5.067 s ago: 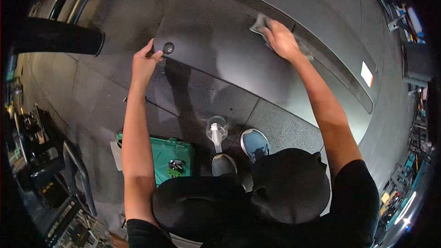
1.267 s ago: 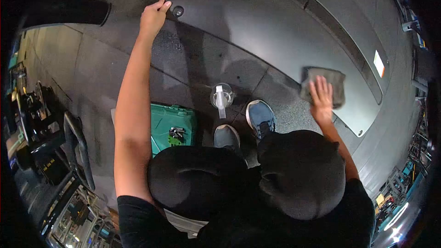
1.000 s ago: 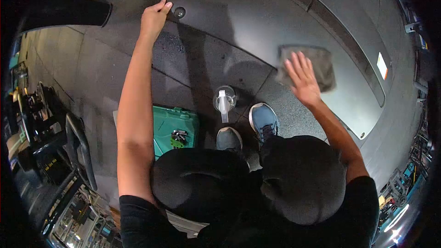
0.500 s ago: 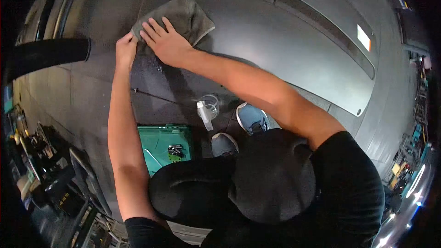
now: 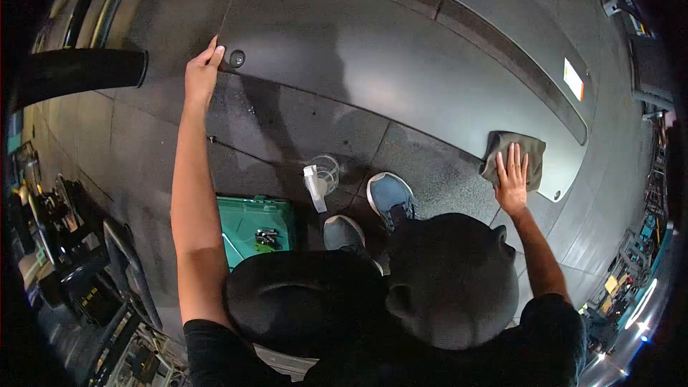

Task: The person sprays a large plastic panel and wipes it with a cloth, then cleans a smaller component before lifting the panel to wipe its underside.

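Observation:
A long, smooth grey panel lies across the floor before me, with a long recessed slot along its far side. My left hand pinches the panel's left end, thumb and fingers closed at the edge beside a round hole. Toward the panel's right end, my right hand lies flat on a folded dark grey-brown cloth, fingers stretched out. The cloth rests on the panel's surface near its near edge. A white label with an orange strip is stuck beyond the slot.
A clear spray bottle with a white head stands by my shoes. Left of it, an open green case holds small tools. A thick black tube juts in at the left. Equipment crowds both sides.
My right hand has swept the cloth from the panel's left end to its right end. The left hand stays at the left end, where the round hole now shows.

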`<state>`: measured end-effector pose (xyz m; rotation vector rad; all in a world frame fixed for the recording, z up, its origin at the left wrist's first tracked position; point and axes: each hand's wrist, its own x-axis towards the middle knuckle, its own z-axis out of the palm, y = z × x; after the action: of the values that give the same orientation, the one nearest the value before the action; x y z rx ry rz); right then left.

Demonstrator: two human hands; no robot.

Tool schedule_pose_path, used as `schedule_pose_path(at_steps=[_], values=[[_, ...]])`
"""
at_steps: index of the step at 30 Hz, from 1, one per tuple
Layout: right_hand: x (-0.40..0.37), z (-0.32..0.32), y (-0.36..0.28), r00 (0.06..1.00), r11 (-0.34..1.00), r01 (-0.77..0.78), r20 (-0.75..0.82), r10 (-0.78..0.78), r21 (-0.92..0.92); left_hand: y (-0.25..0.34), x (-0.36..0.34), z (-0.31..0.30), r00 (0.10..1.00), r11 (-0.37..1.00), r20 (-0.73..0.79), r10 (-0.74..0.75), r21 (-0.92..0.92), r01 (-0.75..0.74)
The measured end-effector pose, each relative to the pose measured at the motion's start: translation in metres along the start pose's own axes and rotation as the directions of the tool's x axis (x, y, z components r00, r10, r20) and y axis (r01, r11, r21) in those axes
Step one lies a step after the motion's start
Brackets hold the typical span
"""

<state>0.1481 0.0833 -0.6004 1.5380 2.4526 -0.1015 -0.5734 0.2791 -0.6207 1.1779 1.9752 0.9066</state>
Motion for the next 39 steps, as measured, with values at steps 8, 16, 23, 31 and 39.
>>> schedule_pose_path(at_steps=[8, 16, 23, 31, 39], values=[[0.254, -0.065, -0.163, 0.926, 0.928, 0.364, -0.145, -0.350, 0.086, 0.007, -0.005, 0.000, 0.999, 0.999, 0.016, 0.028, -0.028, -0.028], [0.493, -0.118, -0.338, 0.763, 0.886, 0.455, -0.553, -0.333, 0.094, -0.016, 0.011, -0.001, 0.997, 0.997, 0.023, 0.075, -0.027, -0.074], [0.451, -0.109, -0.285, 0.843, 0.923, 0.332, -0.499, -0.198, 0.193, -0.016, 0.006, -0.001, 0.997, 0.994, -0.004, 0.076, 0.076, -0.075], [0.128, -0.012, 0.033, 0.892, 0.936, -0.271, -0.307, 0.331, 0.223, -0.010, 0.004, 0.000, 0.998, 0.998, -0.002, 0.067, -0.012, -0.067], [0.114, -0.016, 0.013, 0.925, 0.951, -0.169, -0.293, 0.244, 0.259, -0.010, 0.007, 0.002, 1.000, 0.997, -0.017, 0.003, -0.076, -0.004]])
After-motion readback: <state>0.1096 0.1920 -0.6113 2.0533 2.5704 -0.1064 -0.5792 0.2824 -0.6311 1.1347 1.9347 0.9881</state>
